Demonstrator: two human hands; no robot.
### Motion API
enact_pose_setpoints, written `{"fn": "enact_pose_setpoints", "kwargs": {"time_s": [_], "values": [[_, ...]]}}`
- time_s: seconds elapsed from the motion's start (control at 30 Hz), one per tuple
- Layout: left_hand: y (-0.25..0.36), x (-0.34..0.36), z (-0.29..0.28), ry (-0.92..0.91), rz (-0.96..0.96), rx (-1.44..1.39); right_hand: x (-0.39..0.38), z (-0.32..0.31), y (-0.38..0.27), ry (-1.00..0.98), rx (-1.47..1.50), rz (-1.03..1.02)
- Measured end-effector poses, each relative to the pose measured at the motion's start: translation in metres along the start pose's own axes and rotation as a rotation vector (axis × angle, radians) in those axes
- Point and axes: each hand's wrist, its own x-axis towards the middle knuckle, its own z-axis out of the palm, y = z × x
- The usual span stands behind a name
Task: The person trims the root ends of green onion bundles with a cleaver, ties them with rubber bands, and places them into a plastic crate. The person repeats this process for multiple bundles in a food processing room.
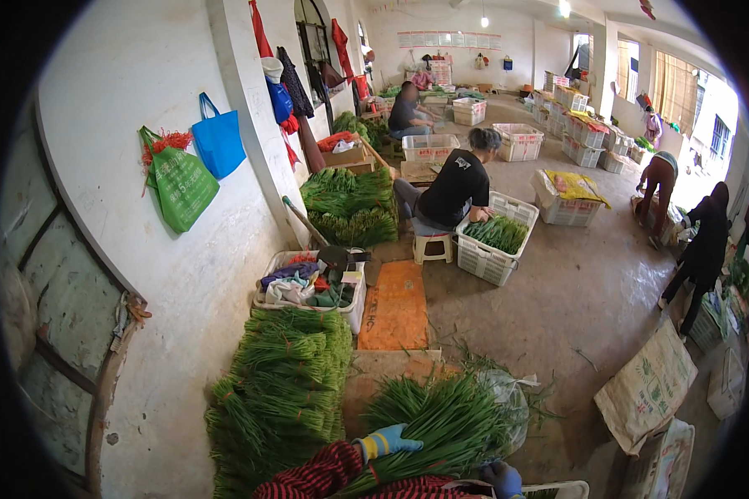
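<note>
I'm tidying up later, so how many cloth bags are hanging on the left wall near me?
2: a green bag and a blue bag just right of it, both on the white wall. Clothes hanging farther along could hide more.

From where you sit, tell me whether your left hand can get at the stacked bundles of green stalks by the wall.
Probably yes. The left hand, in a blue glove, rests on the loose green stalks, and the stacked bundles lie just to its left with nothing visible between them.

Right hand (503,478) partly cut off by bottom edge.
</note>
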Motion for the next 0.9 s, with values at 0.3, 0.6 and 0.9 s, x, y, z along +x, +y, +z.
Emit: {"fn": "enact_pose_setpoints", "kwargs": {"time_s": [0.3,0.6,0.9], "values": [[-0.006,0.004,0.002,0.025,-0.023,0.06,0.001,0.002,-0.002,-0.042,-0.043,0.026],[-0.03,0.029,0.006,-0.024,-0.024,0.051,0.003,0.008,0.005,-0.006,-0.008,-0.041],[-0.026,0.04,0.014,-0.145,-0.043,0.135,0.0,-0.004,-0.014,-0.094,-0.062,0.117]]}}
